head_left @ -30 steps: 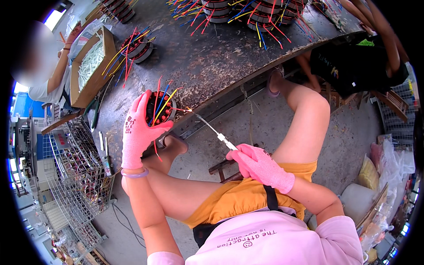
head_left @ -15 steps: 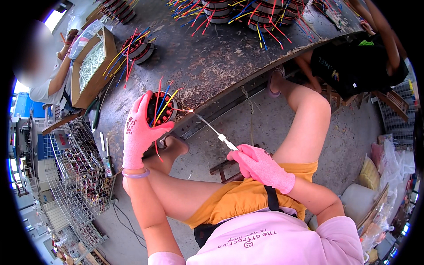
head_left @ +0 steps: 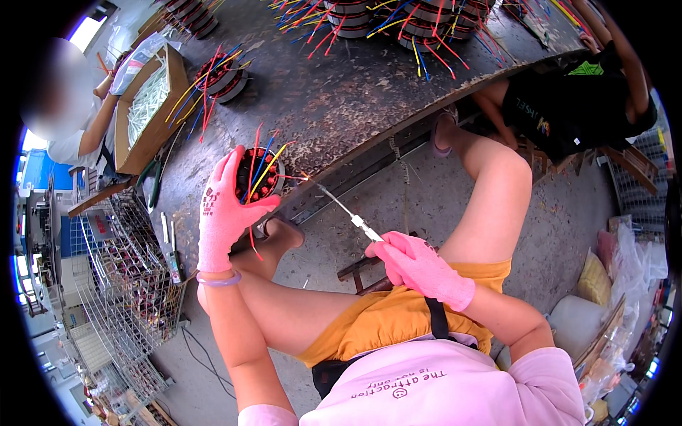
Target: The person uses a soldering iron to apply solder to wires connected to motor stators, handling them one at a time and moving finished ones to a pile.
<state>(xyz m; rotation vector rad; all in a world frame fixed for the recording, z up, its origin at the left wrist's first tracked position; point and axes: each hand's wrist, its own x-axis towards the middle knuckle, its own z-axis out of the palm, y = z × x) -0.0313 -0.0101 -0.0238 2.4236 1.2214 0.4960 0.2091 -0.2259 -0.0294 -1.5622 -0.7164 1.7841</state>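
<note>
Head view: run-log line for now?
left hand: holds wound ring | right hand: holds white-handled tool | tool: tip at red wire's end

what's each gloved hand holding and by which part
The left hand holds the wired ring by its outer rim, left and near sides; the right hand, the slim tool by its white handle.

Clutter both sides of the worktop (head_left: 334, 99).
Left: open cardboard box (head_left: 153, 138), thin white tubes (head_left: 148, 103) piled inside; wire-mesh baskets (head_left: 117, 295) lower down; black cable (head_left: 211, 367) loose on grey floor (head_left: 561, 220). Right: co-worker in black shirt (head_left: 550, 117); crumpled clear plastic bags (head_left: 632, 263) on the far side.
</note>
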